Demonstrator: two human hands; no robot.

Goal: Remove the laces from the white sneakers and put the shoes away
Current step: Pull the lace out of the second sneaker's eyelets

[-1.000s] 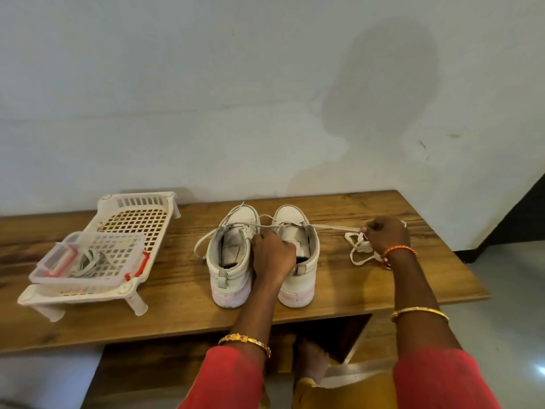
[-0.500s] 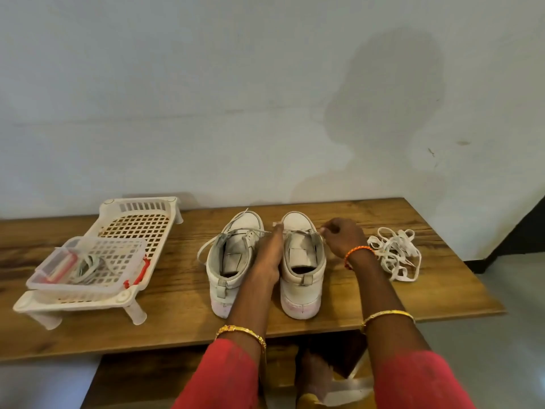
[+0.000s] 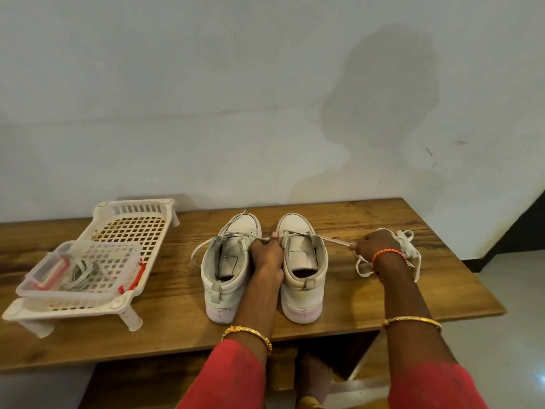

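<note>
The left hand (image 3: 267,255) sits between the two sneakers, covering the inner collar of the left sneaker (image 3: 228,267) and the near inner eyelets of the right sneaker (image 3: 303,264); whether its fingers pinch the lace (image 3: 333,240) or merely press the shoe cannot be determined. The right hand (image 3: 374,246) conceals the point where the lace enters its grip, and its wrist covers part of the loose lace pile (image 3: 408,252) behind and beside it. Which eyelets remain threaded is too small to tell. Contents of the clear lidded box (image 3: 79,270) on the white rack (image 3: 132,231) are indistinct. Both forearms are cut off by the bottom edge.
</note>
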